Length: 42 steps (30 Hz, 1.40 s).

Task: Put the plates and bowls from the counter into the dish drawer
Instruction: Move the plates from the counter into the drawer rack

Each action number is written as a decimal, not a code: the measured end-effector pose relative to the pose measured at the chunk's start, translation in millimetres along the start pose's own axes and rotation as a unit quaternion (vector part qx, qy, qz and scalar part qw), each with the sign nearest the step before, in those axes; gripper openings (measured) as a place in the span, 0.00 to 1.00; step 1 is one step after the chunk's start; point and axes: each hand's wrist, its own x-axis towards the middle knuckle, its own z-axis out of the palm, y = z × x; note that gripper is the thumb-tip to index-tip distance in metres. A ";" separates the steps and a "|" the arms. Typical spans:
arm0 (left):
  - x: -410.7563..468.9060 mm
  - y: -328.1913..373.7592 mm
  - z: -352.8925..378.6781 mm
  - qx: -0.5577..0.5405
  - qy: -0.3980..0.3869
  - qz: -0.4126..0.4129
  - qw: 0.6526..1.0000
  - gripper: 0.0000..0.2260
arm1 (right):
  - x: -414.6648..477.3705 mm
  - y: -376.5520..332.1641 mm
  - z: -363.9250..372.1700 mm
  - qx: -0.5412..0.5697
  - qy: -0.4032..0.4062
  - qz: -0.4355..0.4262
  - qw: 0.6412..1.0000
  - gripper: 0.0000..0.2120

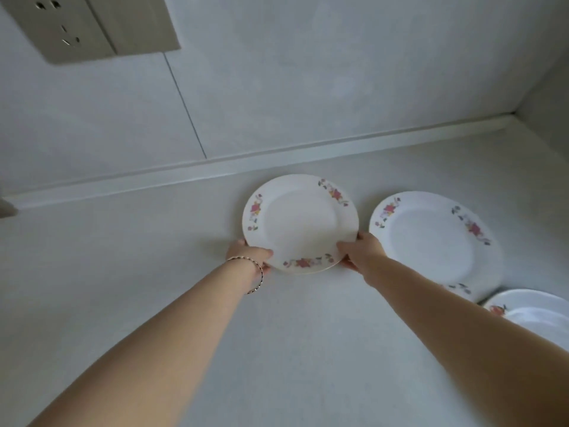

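Observation:
A white plate with red flowers on its rim (300, 223) sits near the back of the pale counter (154, 272). My left hand (251, 254) grips its near left edge, thumb on top of the rim. My right hand (361, 251) grips its near right edge in the same way. A second flowered plate (431, 241) lies flat to the right, close beside the first. Part of a third plate (535, 309) shows at the right edge, behind my right forearm. No drawer is in view.
A grey wall (308, 72) rises behind the counter, with a beige socket plate (86, 23) at the upper left. A side wall (548, 97) closes the far right corner. A small dark object (6, 208) pokes in at the left edge.

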 end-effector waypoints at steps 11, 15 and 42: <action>-23.3 -11.3 -36.4 -0.006 -0.039 -0.065 0.997 0.21 | -37.9 9.3 8.1 0.036 0.006 -0.041 0.999 0.20; -56.0 -39.4 -84.1 -0.041 -0.029 -0.064 0.997 0.25 | -84.9 18.4 20.6 -0.007 -0.045 -0.081 0.996 0.18; -354.8 -377.1 -596.6 -0.060 0.141 -0.159 0.975 0.24 | -545.3 311.6 327.0 -0.175 -0.256 -0.038 0.950 0.14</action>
